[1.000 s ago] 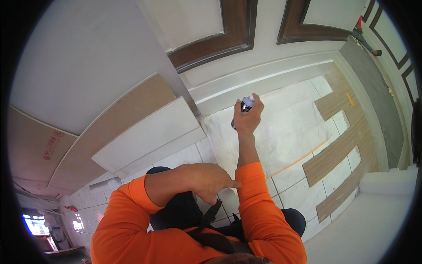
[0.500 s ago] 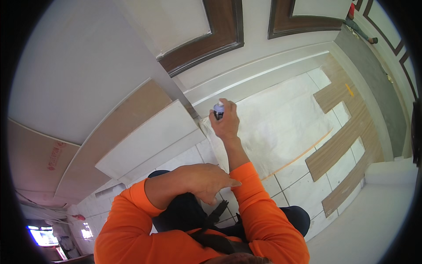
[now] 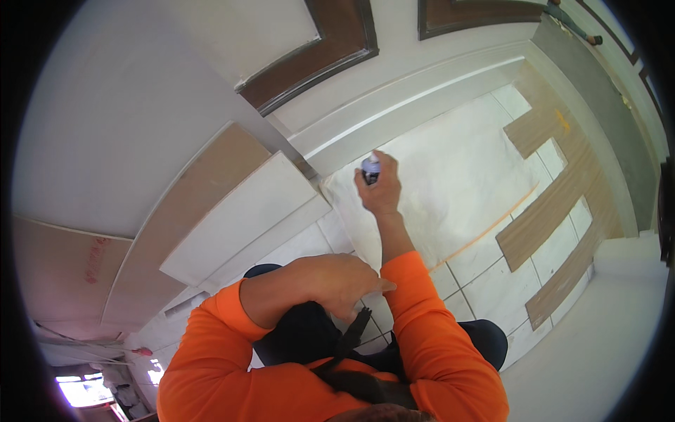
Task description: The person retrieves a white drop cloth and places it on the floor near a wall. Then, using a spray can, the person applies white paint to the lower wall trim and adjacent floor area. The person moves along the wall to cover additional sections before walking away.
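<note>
My right hand (image 3: 380, 188) is wrapped round a small spray can (image 3: 370, 169) with a white top and a blue and dark body. It is held out over a white sheet (image 3: 457, 162) on the floor. My left hand (image 3: 348, 285) reaches across my body to my right forearm. One of its fingers stretches onto the orange sleeve (image 3: 415, 281) near the cuff, and another hangs apart below; nothing shows in it. My dark-clad knees lie beneath both arms.
A white wall with brown framed panels (image 3: 316, 63) and a baseboard (image 3: 408, 105) stands ahead. Boards (image 3: 239, 218) lean at the left. Wood-look planks (image 3: 548, 218) lie staggered over white tiles at the right. A person's leg (image 3: 569, 21) shows at the far right.
My right hand with the spray can has shifted slightly right in the picture. The whole view has moved a little. My left hand stays at the right sleeve.
</note>
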Action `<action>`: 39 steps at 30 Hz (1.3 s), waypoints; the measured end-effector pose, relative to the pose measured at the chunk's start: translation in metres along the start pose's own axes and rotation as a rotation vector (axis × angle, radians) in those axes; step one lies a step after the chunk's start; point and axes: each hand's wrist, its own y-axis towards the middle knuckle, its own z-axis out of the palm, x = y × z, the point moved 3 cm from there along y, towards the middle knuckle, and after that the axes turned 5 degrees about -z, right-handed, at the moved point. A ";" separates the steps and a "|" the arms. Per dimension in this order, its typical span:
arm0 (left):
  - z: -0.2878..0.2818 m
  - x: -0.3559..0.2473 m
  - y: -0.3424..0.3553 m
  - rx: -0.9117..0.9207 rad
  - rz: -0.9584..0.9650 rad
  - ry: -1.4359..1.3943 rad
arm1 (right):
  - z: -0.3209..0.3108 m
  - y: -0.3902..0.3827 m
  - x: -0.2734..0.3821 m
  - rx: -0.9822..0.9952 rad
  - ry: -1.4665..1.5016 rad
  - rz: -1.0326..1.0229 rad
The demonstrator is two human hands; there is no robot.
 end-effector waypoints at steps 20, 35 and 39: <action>0.012 -0.002 0.017 -0.003 0.067 -0.007 | 0.034 -0.085 0.018 0.243 -0.011 0.150; 0.006 -0.001 0.008 0.035 0.010 -0.073 | 0.042 -0.059 0.000 0.197 -0.064 0.220; 0.004 -0.002 0.007 0.059 -0.014 -0.068 | 0.038 -0.053 -0.010 0.179 -0.072 0.263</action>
